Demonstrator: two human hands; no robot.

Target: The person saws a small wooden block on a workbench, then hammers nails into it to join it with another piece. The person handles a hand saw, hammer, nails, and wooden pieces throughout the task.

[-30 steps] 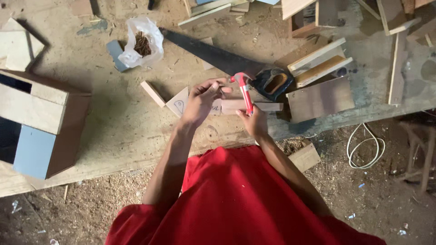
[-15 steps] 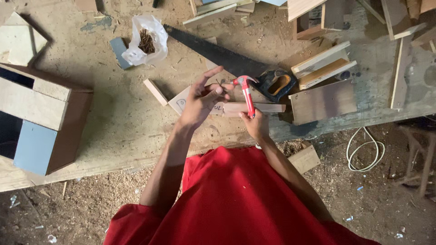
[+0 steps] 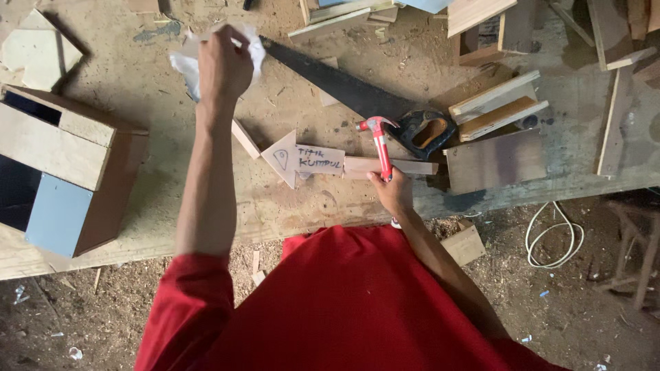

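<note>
Rough wooden workbench (image 3: 158,110); glossy red-handled hammer (image 3: 379,144).

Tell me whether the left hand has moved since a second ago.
Yes. The left hand has left the arrow-shaped board and reached up-left across the workbench to the white plastic bag.

1. One view only, worn on the head, looking straight down onto the workbench (image 3: 137,227).
2. Mid-range height: red-sleeved arms, bench top and sawdust floor (image 3: 584,323) all fit in.
</note>
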